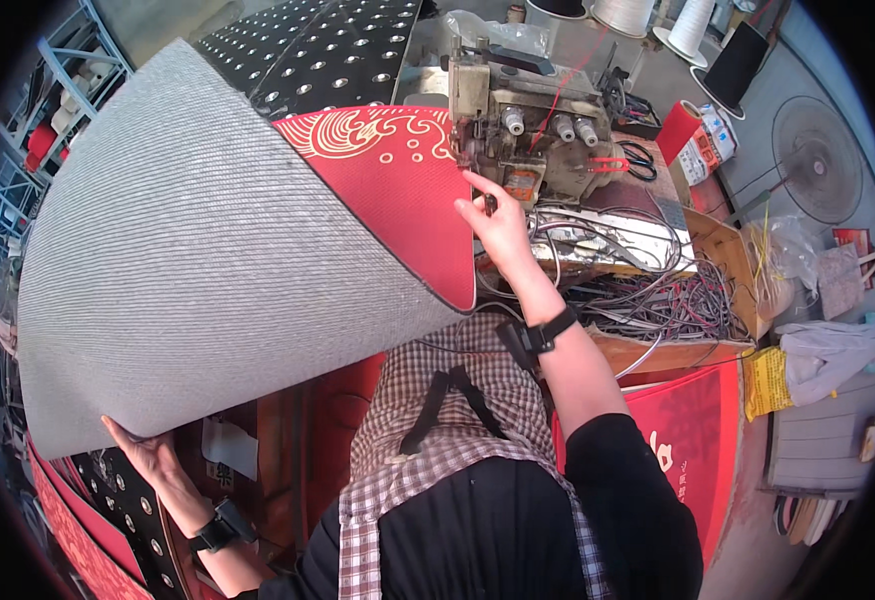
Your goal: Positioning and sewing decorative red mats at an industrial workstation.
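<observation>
A large red floor mat (398,205) with a gold wave pattern lies partly folded over, its ribbed grey backing (178,250) facing up across the left. My left hand (148,462) holds the backing's near edge, some fingers hidden beneath it. At the mat's right edge, next to an overlock sewing machine (538,120), is my right hand (503,228). Its thumb and forefinger touch the dark-bound red edge by the presser area. A small dark object (490,204) is tucked in that hand; its kind does not show.
Cones of thread (693,28) stand behind the machine, with scissors (640,160) to its right. A wooden box of tangled cord (658,305) sits right of my hand. A fan (816,160) is at far right. A black studded table (308,55) extends behind the mat.
</observation>
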`<move>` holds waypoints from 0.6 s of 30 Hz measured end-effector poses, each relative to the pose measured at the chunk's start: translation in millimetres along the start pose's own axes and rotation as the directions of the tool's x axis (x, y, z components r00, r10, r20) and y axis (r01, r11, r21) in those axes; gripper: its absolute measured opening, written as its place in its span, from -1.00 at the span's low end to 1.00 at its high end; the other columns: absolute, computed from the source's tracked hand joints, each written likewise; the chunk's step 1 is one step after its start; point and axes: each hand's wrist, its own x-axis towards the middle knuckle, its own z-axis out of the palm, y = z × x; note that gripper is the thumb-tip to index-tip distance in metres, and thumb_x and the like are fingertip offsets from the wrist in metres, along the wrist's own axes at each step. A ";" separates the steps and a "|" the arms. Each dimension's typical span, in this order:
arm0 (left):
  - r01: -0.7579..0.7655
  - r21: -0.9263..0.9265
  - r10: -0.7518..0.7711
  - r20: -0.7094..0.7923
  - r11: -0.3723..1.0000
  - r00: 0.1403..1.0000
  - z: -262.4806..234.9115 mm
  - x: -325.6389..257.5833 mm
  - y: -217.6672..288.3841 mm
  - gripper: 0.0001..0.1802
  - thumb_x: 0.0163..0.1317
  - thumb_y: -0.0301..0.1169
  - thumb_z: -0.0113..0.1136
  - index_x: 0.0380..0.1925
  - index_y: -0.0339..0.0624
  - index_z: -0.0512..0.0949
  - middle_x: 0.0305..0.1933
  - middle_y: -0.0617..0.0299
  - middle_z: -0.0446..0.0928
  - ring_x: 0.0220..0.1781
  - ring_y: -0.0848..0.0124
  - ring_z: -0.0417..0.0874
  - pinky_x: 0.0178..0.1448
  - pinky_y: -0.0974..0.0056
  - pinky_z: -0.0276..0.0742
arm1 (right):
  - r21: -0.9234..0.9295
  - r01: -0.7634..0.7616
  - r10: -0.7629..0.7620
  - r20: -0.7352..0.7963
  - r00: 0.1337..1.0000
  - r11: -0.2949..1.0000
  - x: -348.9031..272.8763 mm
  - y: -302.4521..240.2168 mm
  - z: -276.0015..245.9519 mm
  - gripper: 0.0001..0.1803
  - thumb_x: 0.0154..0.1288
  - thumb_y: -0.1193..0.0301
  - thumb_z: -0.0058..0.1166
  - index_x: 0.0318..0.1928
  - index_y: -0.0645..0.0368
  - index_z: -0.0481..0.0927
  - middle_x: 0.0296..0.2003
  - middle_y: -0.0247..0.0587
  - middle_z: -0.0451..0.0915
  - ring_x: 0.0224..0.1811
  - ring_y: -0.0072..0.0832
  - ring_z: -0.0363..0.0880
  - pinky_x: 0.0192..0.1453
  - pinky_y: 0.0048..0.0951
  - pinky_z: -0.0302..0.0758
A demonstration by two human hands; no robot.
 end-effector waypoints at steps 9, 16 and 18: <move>-0.131 0.167 0.126 0.041 0.977 0.991 27.8 43.6 -39.3 -0.26 0.10 0.07 0.19 0.20 -0.02 0.23 0.24 0.22 0.27 0.21 0.23 0.34 0.16 -0.06 0.40 | 0.373 -0.395 0.292 0.304 0.907 0.840 -40.9 -39.0 -7.1 -0.53 0.12 0.53 0.14 0.10 0.15 0.46 -0.54 -0.62 0.31 -0.60 -0.86 0.17 -0.59 -0.76 0.09; -0.093 0.152 0.052 0.251 0.984 0.967 32.9 65.3 -51.1 -0.27 0.14 0.07 0.13 0.22 -0.03 0.19 0.25 0.14 0.21 0.26 0.12 0.26 0.28 -0.08 0.27 | 0.141 -0.208 0.197 0.087 0.977 0.968 5.2 -18.8 -2.0 -0.56 0.10 0.48 0.19 0.04 0.17 0.51 -0.56 -0.60 0.35 -0.59 -0.82 0.19 -0.55 -0.72 0.14; -0.027 0.275 -0.077 0.360 0.961 0.930 26.8 56.7 -30.0 -0.25 0.22 0.01 0.06 0.25 -0.19 0.09 0.26 0.00 0.17 0.27 0.08 0.24 0.35 0.02 0.22 | 0.056 -0.152 0.146 0.098 0.984 0.987 -0.2 -18.9 -5.5 -0.54 0.08 0.47 0.21 0.06 0.18 0.50 -0.47 -0.52 0.43 -0.48 -0.78 0.30 -0.45 -0.70 0.24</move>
